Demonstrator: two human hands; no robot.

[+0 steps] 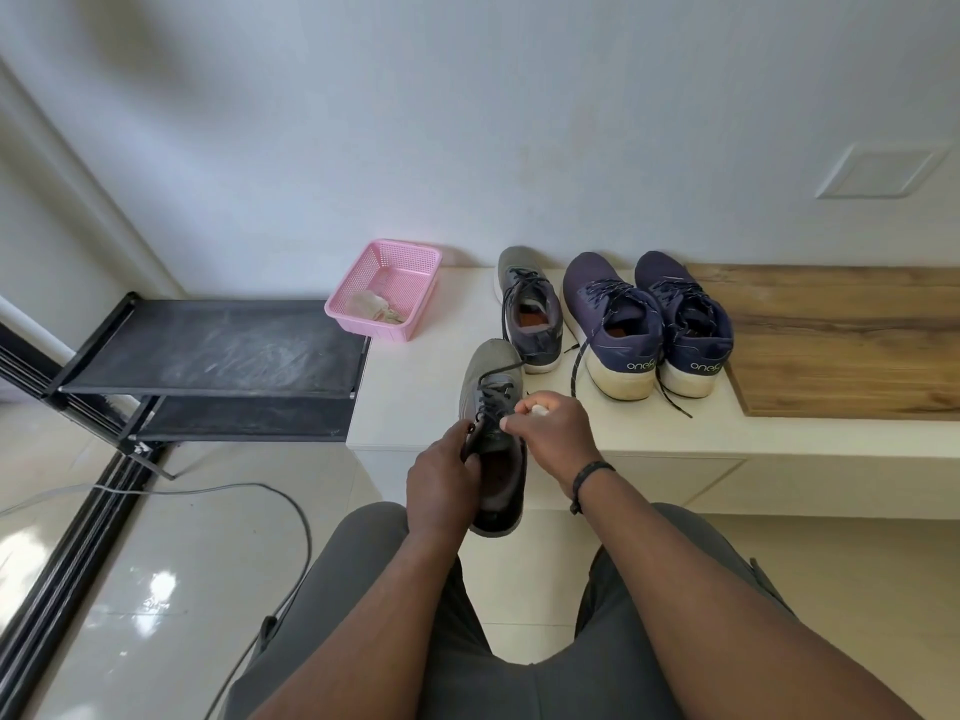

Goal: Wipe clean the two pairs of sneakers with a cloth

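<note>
Lettering "one8" marks the heels of the two navy sneakers on the worktop, beyond the right hand, which clutches a white cloth. Left hand grips the grey sneaker; its mate stands beyond.

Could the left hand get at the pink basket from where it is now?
Probably yes, once freed: the left hand grips the grey sneaker, and the pink basket sits open-topped on the ledge with nothing between them.

Cloth mostly hidden inside right hand grip
</note>
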